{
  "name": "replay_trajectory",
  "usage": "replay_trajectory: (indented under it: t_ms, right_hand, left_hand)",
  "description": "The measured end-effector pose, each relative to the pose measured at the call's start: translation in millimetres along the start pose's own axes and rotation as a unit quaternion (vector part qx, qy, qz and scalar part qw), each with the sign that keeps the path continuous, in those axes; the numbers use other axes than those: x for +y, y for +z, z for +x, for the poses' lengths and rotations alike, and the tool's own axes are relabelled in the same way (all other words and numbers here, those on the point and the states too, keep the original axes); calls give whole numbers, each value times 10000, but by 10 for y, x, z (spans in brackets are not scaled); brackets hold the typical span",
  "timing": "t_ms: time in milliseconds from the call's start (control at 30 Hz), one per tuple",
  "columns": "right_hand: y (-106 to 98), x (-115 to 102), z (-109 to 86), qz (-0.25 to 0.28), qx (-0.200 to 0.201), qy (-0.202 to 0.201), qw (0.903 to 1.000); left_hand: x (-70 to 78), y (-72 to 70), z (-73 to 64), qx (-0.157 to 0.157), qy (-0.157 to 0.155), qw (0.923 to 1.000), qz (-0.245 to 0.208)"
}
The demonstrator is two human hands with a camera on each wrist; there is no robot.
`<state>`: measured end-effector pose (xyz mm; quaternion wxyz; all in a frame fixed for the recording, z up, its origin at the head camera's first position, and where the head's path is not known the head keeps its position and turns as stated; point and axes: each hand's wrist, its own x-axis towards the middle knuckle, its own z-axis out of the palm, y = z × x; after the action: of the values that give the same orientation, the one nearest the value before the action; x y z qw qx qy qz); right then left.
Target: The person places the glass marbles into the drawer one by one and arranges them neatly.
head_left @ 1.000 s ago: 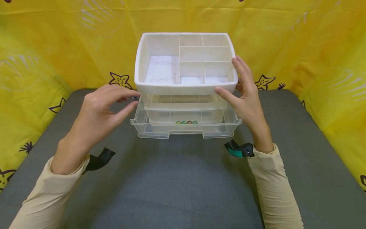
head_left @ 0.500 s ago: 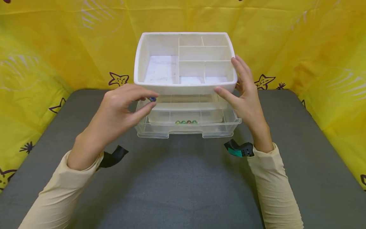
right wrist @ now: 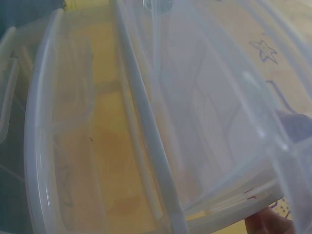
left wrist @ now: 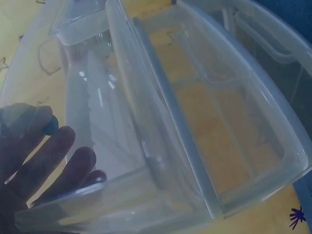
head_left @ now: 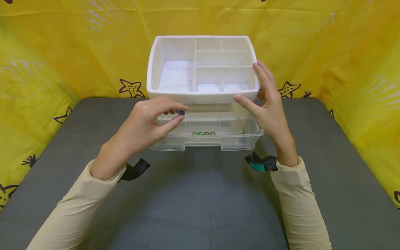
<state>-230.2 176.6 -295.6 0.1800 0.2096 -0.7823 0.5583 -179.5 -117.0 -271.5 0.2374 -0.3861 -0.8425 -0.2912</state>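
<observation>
My left hand (head_left: 145, 119) pinches a small blue marble (head_left: 181, 113) between thumb and fingers, over the pulled-out clear drawers just below the organizer's front rim. In the left wrist view the marble (left wrist: 51, 126) shows at the fingertips, beside and partly behind clear plastic. My right hand (head_left: 272, 107) holds the right front corner of the white organizer (head_left: 200, 98), thumb on the front, fingers along the side. Several greenish and brown marbles (head_left: 203, 133) sit in a row near the front of the lowest clear drawer (head_left: 240, 140). The right wrist view shows mostly clear drawer walls (right wrist: 151, 122).
The organizer's top has one large compartment (head_left: 176, 74) and several smaller ones divided by thin walls (head_left: 225, 66). It stands on a grey cloth-covered table (head_left: 200, 194). Yellow patterned fabric (head_left: 93, 52) closes off the back and both sides.
My left hand, with the blue marble in its pinch, has moved right from the organizer's left side to in front of the drawers. My right hand and the row of marbles have stayed put.
</observation>
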Motion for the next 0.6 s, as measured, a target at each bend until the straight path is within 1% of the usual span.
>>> replay_trajectory:
  t_ms: [100, 300, 433, 500, 600]
  right_hand:
    - [-1, -3, -3, -8, -3, 15, 10000]
    - [-6, -9, -9, -49, 3, 43, 10000]
    - [-4, -6, -8, -40, -22, 39, 10000]
    - [-4, -5, -7, -27, -32, 37, 10000]
    - [-5, -6, -8, -28, -27, 35, 10000]
  left_hand:
    - [-6, 4, 3, -142, -47, 9998, -124]
    - [-20, 0, 22, -571, -305, 9970, -414]
    - [-23, -4, 34, -700, -490, 9947, -573]
    - [-20, -14, 39, -835, -684, 9920, -650]
    - [-8, -46, 61, -1232, -1087, 9839, -696]
